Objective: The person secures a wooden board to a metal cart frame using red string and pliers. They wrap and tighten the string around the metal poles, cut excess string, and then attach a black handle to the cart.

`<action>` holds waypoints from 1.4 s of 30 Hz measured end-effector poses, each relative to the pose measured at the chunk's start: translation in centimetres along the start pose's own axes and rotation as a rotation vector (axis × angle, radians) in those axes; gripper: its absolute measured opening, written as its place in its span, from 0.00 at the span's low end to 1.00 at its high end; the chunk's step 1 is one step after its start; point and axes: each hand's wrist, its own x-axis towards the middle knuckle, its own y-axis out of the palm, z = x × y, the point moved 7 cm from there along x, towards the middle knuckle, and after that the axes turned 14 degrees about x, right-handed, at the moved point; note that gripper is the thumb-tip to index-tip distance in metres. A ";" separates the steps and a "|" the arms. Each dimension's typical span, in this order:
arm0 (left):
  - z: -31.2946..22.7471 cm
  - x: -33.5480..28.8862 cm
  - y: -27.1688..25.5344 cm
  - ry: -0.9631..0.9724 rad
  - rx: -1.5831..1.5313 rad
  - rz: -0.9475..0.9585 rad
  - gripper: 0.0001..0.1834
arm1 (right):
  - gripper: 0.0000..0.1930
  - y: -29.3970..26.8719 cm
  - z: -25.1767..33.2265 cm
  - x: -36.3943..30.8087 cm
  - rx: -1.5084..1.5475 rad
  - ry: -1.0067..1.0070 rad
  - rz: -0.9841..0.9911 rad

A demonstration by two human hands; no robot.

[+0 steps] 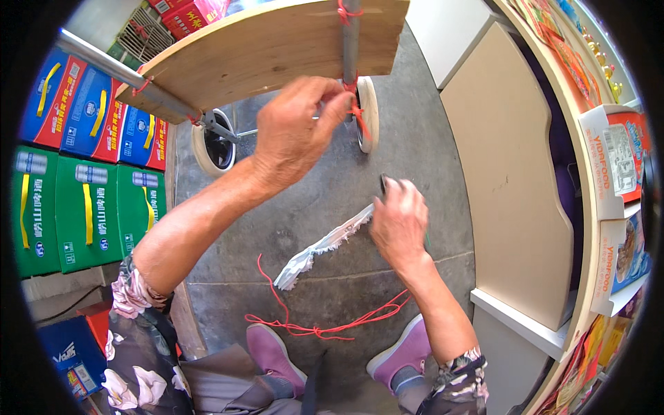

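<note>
My left hand (294, 131) is closed at the foot of a grey metal post (351, 41), its thumb and fingers pinching red string (357, 111) knotted there. Just behind is a white-rimmed wheel (369, 114) of a cart with a wooden board (270, 52). Lower and to the right, my right hand (400, 220) is closed over the floor. A small dark tip shows past its fingers, and the rest of that object is hidden. The end of a frayed white strip (318, 250) reaches this hand; whether it is gripped I cannot tell.
A loose tangle of red string (318, 330) lies before my purple shoes (273, 356) on the grey concrete floor (277, 214). Green cartons (52, 211) and blue-red cartons (90, 117) are stacked at left. Beige cabinet panels (505, 173) and a shelf of packages (619, 166) line the right.
</note>
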 end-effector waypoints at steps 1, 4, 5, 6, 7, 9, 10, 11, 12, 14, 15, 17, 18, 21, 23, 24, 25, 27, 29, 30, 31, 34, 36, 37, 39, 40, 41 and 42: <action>0.2 -0.2 0.8 -0.059 0.075 0.065 0.21 | 0.25 0.1 -2.0 -1.3 -0.091 0.078 0.031; 0.9 0.1 2.6 -0.217 0.241 0.229 0.23 | 0.33 1.2 -5.7 -5.0 -0.288 0.241 0.138; 1.1 0.4 2.9 -0.251 0.249 0.256 0.23 | 0.35 1.7 -6.2 -5.8 -0.313 0.249 0.158; 1.4 0.6 3.5 -0.311 0.211 0.298 0.23 | 0.37 2.1 -6.3 -6.4 -0.351 0.230 0.156; 1.7 0.6 3.9 -0.366 0.173 0.323 0.23 | 0.37 2.2 -6.2 -6.7 -0.352 0.187 0.107; 2.2 0.7 4.3 -0.419 0.137 0.298 0.21 | 0.37 2.5 -6.2 -7.2 -0.374 0.123 0.054; 2.5 0.5 4.4 -0.423 0.141 0.291 0.20 | 0.37 2.5 -6.6 -7.3 -0.340 0.109 0.066; 2.6 0.4 4.5 -0.425 0.139 0.285 0.19 | 0.37 2.6 -6.8 -7.4 -0.312 0.071 0.063; 2.9 0.4 4.8 -0.442 0.141 0.299 0.17 | 0.36 2.6 -7.1 -7.6 -0.279 0.039 0.055; 3.1 0.7 5.2 -0.458 0.134 0.292 0.16 | 0.36 3.0 -7.6 -7.9 -0.275 -0.002 0.074; 3.3 0.7 5.4 -0.484 0.131 0.318 0.16 | 0.35 3.1 -7.7 -7.8 -0.274 -0.033 0.069; 3.5 0.9 5.5 -0.499 0.109 0.315 0.12 | 0.31 3.0 -8.1 -7.3 -0.183 -0.012 0.082; 3.5 0.9 5.5 -0.497 0.103 0.321 0.11 | 0.29 2.7 -8.4 -6.8 -0.103 0.018 0.090; 3.6 0.4 5.4 -0.433 0.090 0.320 0.08 | 0.22 0.9 -8.9 -5.5 0.244 0.228 0.050; 3.6 0.0 5.8 -0.378 0.119 0.346 0.08 | 0.20 1.8 -10.8 -7.1 1.112 1.000 0.277; 3.6 -0.1 5.8 -0.376 0.110 0.296 0.08 | 0.19 1.6 -8.9 -6.7 1.391 0.930 0.279; 3.8 -0.4 5.8 -0.372 0.144 0.299 0.08 | 0.20 1.2 -7.6 -6.2 1.482 0.867 0.234; 3.3 -0.2 6.4 -0.292 0.175 0.308 0.08 | 0.21 -0.5 -6.0 -5.3 1.621 0.760 0.059; 3.6 -0.6 7.2 -0.272 0.163 0.446 0.11 | 0.21 -2.7 -5.0 -3.9 1.747 0.555 -0.167; 3.4 -0.5 6.5 -0.235 0.095 0.378 0.14 | 0.21 -3.9 -4.4 -3.3 1.787 0.413 -0.243; 3.1 -0.4 5.8 -0.181 0.046 0.338 0.13 | 0.23 -4.0 -4.0 -3.2 1.835 0.485 -0.171; 4.0 -1.1 5.0 -0.329 -0.228 0.443 0.12 | 0.28 -3.6 -2.0 -3.0 1.928 0.564 0.206; 4.2 -2.1 4.8 -0.404 -0.332 0.519 0.11 | 0.30 -3.2 -0.7 -3.4 1.917 0.566 0.485; 4.1 -2.6 4.6 -0.416 -0.374 0.540 0.11 | 0.31 -3.0 -0.4 -3.9 1.925 0.607 0.567; 4.2 -3.8 3.9 -0.435 -0.405 0.565 0.09 | 0.31 -2.8 1.1 -5.0 1.983 0.617 0.775; 4.1 -4.3 3.8 -0.438 -0.400 0.570 0.09 | 0.32 -2.6 1.1 -5.4 1.816 0.627 0.812; 4.1 -4.6 3.7 -0.432 -0.394 0.571 0.08 | 0.33 -2.0 1.5 -6.2 1.716 0.674 0.884; 4.1 -5.1 3.8 -0.452 -0.415 0.603 0.10 | 0.34 -1.8 2.0 -6.7 1.653 0.676 0.949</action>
